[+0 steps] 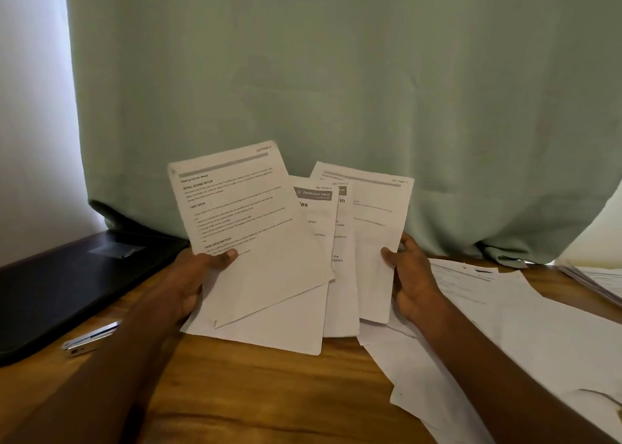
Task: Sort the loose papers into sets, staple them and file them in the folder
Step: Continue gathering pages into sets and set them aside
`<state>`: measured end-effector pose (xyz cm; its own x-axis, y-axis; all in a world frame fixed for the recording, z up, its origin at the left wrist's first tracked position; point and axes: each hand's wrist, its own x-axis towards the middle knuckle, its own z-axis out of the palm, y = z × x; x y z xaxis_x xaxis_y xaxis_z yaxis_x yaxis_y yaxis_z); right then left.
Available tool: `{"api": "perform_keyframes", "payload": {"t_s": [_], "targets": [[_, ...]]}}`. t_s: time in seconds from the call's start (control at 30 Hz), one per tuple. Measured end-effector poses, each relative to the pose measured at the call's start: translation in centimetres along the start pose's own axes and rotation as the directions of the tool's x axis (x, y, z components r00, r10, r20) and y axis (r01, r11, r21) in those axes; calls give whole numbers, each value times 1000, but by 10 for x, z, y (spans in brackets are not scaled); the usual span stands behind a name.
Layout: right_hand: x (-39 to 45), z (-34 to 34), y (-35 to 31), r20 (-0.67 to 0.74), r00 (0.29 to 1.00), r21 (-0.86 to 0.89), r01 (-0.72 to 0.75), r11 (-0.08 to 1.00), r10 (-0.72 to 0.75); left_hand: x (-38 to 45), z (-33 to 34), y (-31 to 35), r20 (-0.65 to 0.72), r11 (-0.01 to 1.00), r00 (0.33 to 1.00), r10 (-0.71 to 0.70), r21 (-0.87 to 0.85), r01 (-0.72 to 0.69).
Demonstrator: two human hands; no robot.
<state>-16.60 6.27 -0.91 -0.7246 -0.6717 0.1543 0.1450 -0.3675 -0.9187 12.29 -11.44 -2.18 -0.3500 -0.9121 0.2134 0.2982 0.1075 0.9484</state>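
Paper is fanned out above a wooden table (255, 393) in four overlapping sheets, all held upright before a green curtain (336, 73). A black folder (60, 285) is laid closed at the left of the table, so its contents cannot be seen; a silver stapler (89, 339) is placed just beside its near edge. The front sheet (242, 228) is pinched by the left hand (198, 275), with the thumb pressed across its printed face and the fingers hidden behind. The rear sheet (373, 241) is gripped at its right edge by the right hand (410, 275), thumb in front and fingers curled behind. Two middle sheets (319, 241) are held between these. The headings "INITIAL SCENE SETUP", "TASK GOAL" and "TASK DESCRIPTION" are printed on the front sheet, with "SECTION 1" at its top corner. "SECTION 2" and a grey banner reading "Dexterous Hand" are shown on the second sheet, and "SECTION 3" on the third. The body text is too small to be read. Loose papers (505, 325) are spread over the right of the table.
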Motion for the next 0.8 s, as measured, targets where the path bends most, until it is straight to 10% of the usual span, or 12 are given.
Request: {"api": "perform_keyframes", "payload": {"t_s": [0.8], "targets": [[-5, 10, 6, 250, 957, 104, -179, 978, 148, 14, 2, -8, -193, 994, 978, 76, -64, -90]]}}
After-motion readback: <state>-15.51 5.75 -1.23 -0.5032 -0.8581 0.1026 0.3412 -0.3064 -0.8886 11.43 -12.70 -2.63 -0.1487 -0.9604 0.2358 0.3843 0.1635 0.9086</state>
